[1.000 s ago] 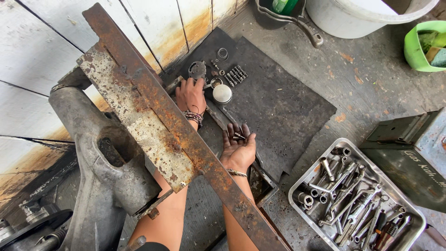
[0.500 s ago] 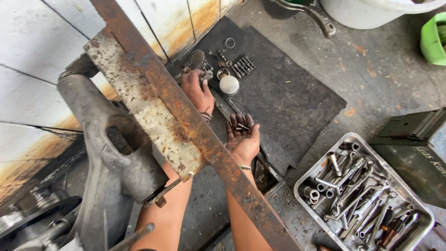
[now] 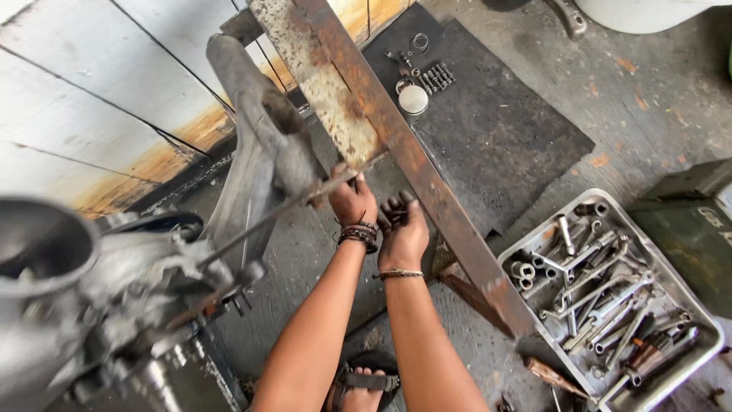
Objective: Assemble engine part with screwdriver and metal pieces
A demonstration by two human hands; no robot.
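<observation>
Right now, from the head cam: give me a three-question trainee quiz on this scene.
1. True or false: the left hand grips a thin metal rod.
2. Where is the rectangular metal tray of wrenches and sockets? A) to the right of the arms B) on the black rubber mat C) on the white wall
3. Fill in: the right hand, holding small dark parts, is beside a long ____ steel beam.

Key: 1 true; 2 A; 3 rusty.

Rusty rough steel bar point(image 3: 427, 175); shiny metal tray point(image 3: 690, 305).
</observation>
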